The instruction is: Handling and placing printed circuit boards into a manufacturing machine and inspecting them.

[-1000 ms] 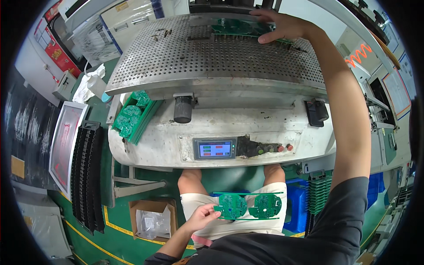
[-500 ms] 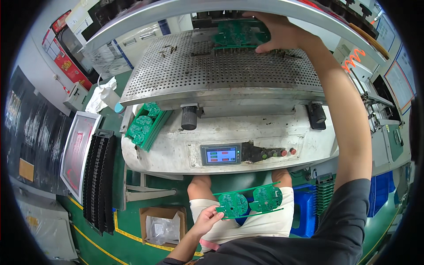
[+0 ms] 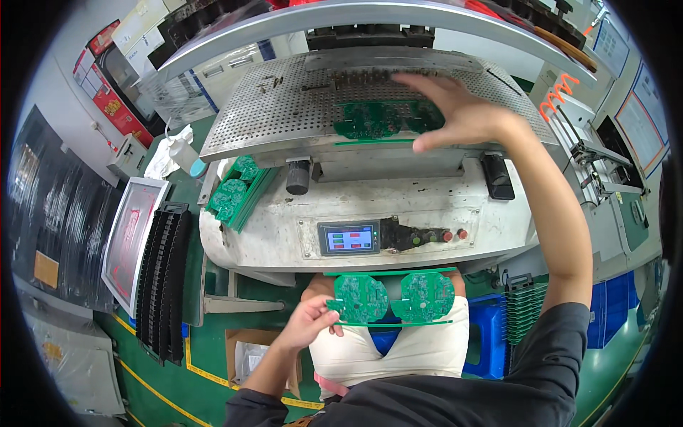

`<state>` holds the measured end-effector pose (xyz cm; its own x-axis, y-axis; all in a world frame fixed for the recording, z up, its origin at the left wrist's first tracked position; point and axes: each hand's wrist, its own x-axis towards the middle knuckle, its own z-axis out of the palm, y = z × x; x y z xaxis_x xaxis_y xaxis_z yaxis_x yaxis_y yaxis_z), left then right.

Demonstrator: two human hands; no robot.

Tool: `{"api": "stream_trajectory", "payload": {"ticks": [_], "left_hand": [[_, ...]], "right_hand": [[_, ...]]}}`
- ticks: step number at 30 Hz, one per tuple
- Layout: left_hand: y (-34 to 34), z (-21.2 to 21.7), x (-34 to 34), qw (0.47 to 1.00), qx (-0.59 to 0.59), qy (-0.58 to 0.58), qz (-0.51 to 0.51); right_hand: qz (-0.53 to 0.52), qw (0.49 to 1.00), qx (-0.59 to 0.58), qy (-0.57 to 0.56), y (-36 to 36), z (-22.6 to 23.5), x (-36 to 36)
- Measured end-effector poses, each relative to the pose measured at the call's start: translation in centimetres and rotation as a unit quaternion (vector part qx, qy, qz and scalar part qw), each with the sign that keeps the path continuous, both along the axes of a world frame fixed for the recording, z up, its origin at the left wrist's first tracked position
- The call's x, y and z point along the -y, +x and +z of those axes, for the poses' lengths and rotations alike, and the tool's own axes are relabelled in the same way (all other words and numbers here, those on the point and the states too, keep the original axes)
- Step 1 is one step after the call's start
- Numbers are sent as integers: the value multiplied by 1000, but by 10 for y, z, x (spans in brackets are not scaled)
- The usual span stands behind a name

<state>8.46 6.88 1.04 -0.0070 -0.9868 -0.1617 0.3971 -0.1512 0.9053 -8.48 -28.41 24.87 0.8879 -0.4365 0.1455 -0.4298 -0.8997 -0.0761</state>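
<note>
Toward six o'clock, above the person's lap, the left hand point(image 3: 306, 324) pinches the left end of a green circuit-board panel point(image 3: 359, 299), thumb and fingers closed on its edge; this panel carries two rounded boards side by side between long narrow rails. Toward one o'clock, a second circuit-board panel point(image 3: 366, 119) lies level with the front part of a perforated metal plate point(image 3: 284, 121); whether it touches the plate cannot be told. The right hand point(image 3: 469, 117), blurred, reaches in from two o'clock and holds that panel's right end, its thumb at the near rail, its index finger stretched wide beyond the far edge. Behind, at twelve o'clock, stands a row of pins point(image 3: 356, 75). Below the plate, near the clock's centre, a touchscreen point(image 3: 348, 238) is lit, with red push buttons point(image 3: 447, 235) at its three-o'clock side. Toward nine o'clock leans a stack of green panels point(image 3: 229, 199); at eight o'clock stands a black slotted rack point(image 3: 165, 285).
</note>
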Motion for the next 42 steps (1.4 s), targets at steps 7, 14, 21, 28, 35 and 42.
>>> {"api": "stream_trajectory", "payload": {"ticks": [7,14,21,28,35,42], "left_hand": [[37,115,17,987,63,-76,124],[66,192,142,961,177,-129,167],[119,222,276,856,452,-173,181],[153,211,328,725,659,-162,118],[156,207,338,730,662,-147,83],[158,208,339,730,659,-162,76]], "right_hand": [[74,911,376,150,-46,6,-38],[-56,867,294,397,-46,3,-62],[-55,852,420,308,-6,-4,58],[-138,949,283,16,22,-21,130],[-147,961,235,11,23,-26,143],[-149,962,227,42,20,-24,144]]}}
